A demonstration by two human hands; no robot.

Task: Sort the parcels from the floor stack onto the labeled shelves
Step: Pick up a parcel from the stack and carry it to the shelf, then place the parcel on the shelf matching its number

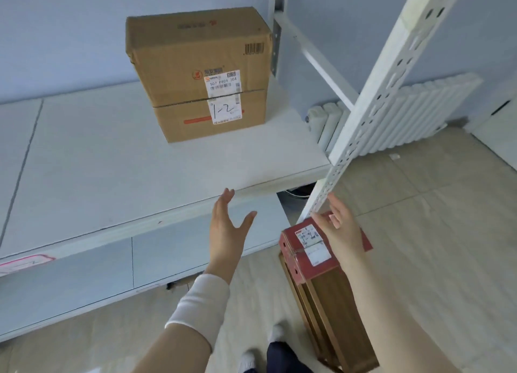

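A brown cardboard parcel (198, 73) with a white label marked "1-2" stands upright at the back right of the white shelf (112, 160). My left hand (228, 227) hovers open in front of the shelf edge, fingers spread, holding nothing. My right hand (340, 227) is also open, above a red-topped parcel (307, 253) that lies on top of the brown floor stack (333, 311). Whether the right hand touches the red parcel is unclear.
A perforated white shelf post (372, 101) slants down just beside my right hand. A white radiator (405, 115) lines the wall behind it. A lower shelf (84, 277) sits below. A pink label (25, 263) marks the shelf edge at left. Tiled floor spreads to the right.
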